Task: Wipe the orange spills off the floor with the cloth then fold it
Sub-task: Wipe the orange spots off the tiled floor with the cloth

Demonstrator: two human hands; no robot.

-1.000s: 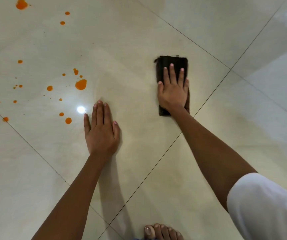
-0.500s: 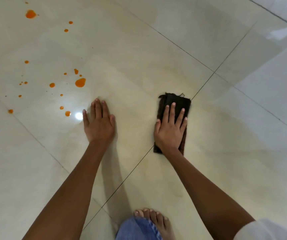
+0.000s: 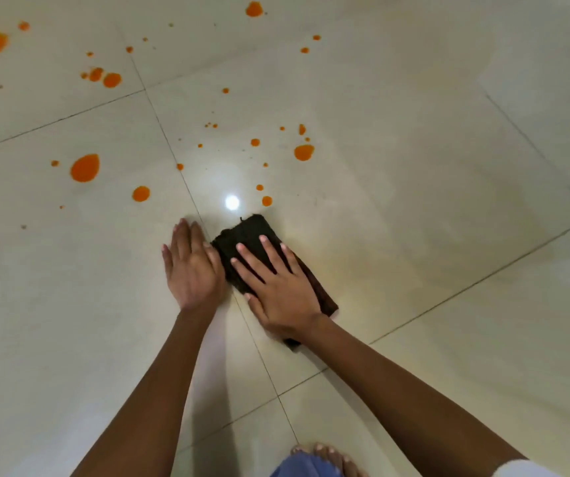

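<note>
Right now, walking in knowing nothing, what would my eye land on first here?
The bright orange spills jump out first, scattered over the pale tiled floor across the upper left and centre. Below them lies a dark cloth, pressed flat under the right hand, with the left hand flat on the tile beside it. A round glare of light sits just above the cloth.

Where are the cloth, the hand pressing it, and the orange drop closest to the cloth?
cloth (image 3: 249,231): head view, its uncovered far end.
right hand (image 3: 276,290): head view, back of the hand.
nearest orange drop (image 3: 267,201): head view, its middle.
</note>
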